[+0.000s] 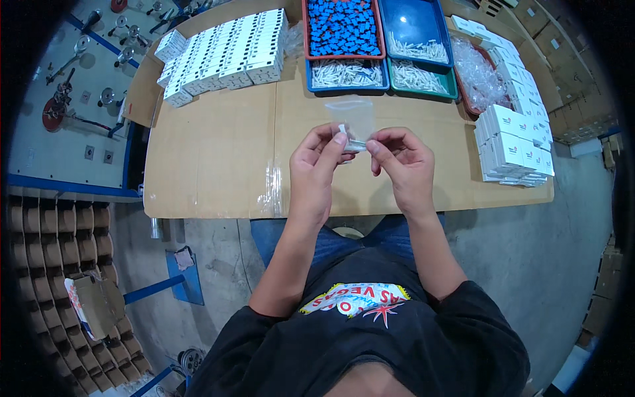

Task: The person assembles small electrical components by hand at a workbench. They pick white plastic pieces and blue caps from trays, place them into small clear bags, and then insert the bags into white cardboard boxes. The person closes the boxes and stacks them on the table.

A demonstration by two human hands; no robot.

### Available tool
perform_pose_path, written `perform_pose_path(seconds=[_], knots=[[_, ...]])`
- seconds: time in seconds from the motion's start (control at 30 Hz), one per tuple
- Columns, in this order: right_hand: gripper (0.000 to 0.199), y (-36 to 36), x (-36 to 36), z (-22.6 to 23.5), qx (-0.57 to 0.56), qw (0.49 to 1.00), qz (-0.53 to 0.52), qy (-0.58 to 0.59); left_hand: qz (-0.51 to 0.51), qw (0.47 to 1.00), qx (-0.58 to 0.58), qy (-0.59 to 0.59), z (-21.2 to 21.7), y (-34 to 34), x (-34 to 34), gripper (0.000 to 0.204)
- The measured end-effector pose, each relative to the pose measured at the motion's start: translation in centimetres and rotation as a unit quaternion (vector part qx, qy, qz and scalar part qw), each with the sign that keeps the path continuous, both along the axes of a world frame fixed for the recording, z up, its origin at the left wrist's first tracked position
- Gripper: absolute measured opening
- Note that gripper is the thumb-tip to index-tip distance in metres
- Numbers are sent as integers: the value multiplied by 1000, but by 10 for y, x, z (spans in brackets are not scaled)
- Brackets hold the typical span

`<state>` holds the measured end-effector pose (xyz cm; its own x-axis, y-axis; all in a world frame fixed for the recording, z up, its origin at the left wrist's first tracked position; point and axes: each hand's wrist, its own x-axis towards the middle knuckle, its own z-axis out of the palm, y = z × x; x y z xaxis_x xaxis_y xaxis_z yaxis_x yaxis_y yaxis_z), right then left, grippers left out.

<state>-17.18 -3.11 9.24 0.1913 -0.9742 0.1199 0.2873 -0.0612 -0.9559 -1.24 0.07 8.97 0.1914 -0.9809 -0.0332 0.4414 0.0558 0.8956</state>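
We hold a small clear plastic bag (358, 119) above the middle of the cardboard-covered tabletop (211, 159). Our left hand (319, 162) pinches its lower edge between thumb and fingers, and our right hand (402, 162) is closed on the same edge from the other side. A small white part (342, 128) seems to sit inside the bag near the left thumb, but it is too small to tell exactly.

We judge that the packing is well under way. At 10 o'clock from the hands, many white boxes (225, 56) lie in neat rows, and at 3 o'clock a second group of white boxes (516, 142) is stacked at the tabletop edge. At 12 o'clock the red tray (306, 26) is full of blue pieces (344, 26), the blue tray (383, 30) and the green tray (452, 86) hold white sticks (417, 76), and a heap of clear bags (477, 69) lies at 2 o'clock. So much material is left, and this bag appears not yet finished.
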Motion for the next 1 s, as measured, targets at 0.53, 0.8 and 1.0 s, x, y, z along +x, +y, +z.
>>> perform_pose_path(seconds=[0.53, 0.8, 1.0], knots=[[18, -3, -7, -15, 24, 998, 35, -51, 35, 999, -35, 16, -5, -1, -14, 25], [18, -4, -6, -19, 66, 996, 27, -62, 21, 1000, -13, 1, -6, -2, -16, 34], [15, -4, -8, -22, 77, 994, 61, -55, 21, 1000, -14, -15, -12, -3, -9, 37]])
